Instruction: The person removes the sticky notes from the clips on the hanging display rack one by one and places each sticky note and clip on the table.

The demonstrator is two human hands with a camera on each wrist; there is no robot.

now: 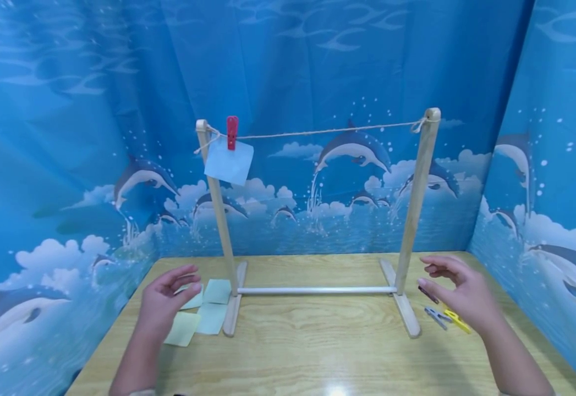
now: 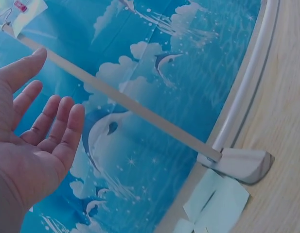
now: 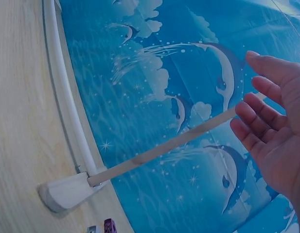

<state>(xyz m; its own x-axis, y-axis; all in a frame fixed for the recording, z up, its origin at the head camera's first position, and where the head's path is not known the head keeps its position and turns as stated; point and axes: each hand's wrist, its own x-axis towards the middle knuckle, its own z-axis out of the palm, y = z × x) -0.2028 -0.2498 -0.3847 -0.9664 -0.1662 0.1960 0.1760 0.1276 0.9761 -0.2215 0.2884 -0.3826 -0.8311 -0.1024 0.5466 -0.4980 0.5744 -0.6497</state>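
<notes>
My left hand (image 1: pixel 166 300) hovers at the left over several pale green and yellow paper notes (image 1: pixel 213 318), its fingers loosely bent and holding nothing. On the right, my right hand (image 1: pixel 461 291) is raised near the clothespins, also with nothing in it. A grey clothespin (image 1: pixel 435 317) and a yellow clothespin (image 1: pixel 457 321) lie on the table, and a dark purple clothespin (image 1: pixel 428 294) is partly hidden behind the right thumb. Between the hands stands a wooden rack with a string (image 1: pixel 317 132) tied across its top. A red clothespin (image 1: pixel 232 132) holds a light blue note (image 1: pixel 229 161) on the string's left end.
The rack's left post (image 1: pixel 220 220) and right post (image 1: pixel 418 203) rise from wooden feet, joined low down by a white bar (image 1: pixel 317 290). A blue dolphin-print curtain (image 1: pixel 288 66) hangs behind and beside the wooden table (image 1: pixel 292 352).
</notes>
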